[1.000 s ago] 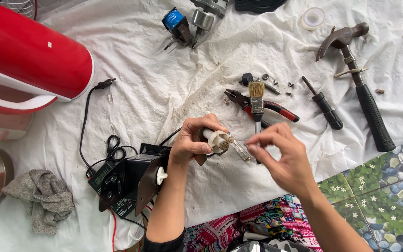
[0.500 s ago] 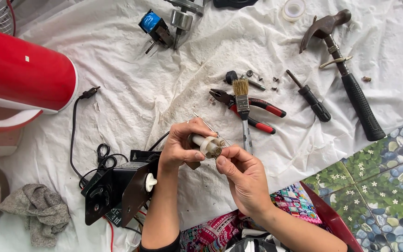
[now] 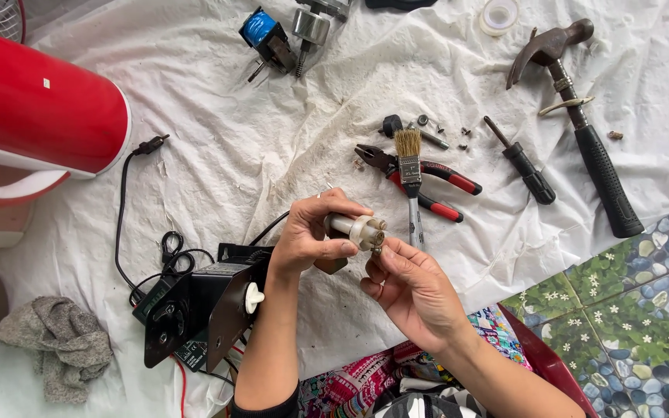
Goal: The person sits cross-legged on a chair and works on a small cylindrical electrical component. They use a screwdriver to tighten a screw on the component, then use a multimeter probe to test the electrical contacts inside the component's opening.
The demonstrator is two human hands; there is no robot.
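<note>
My left hand [image 3: 311, 236] grips a small cylindrical part [image 3: 359, 229] with a pale plastic collar and a metal end, held level above the white cloth [image 3: 218, 131]. My right hand [image 3: 410, 290] is palm up just to its right, with thumb and fingertips pinched at the metal end of the part; whatever they pinch is too small to tell. A black box-shaped unit [image 3: 203, 308] with a white knob and a black cord lies by my left forearm.
On the cloth lie a small paintbrush [image 3: 410, 166] over red-handled pliers [image 3: 427, 178], a screwdriver [image 3: 522, 164], a claw hammer [image 3: 582, 124], loose screws, and a blue-wound motor part [image 3: 266, 32]. A red appliance [image 3: 40, 101] sits at left, a grey rag [image 3: 60, 344] at lower left.
My right hand has come in from the right and closed onto the end of the part. The left hand has turned the part so its metal end faces right.
</note>
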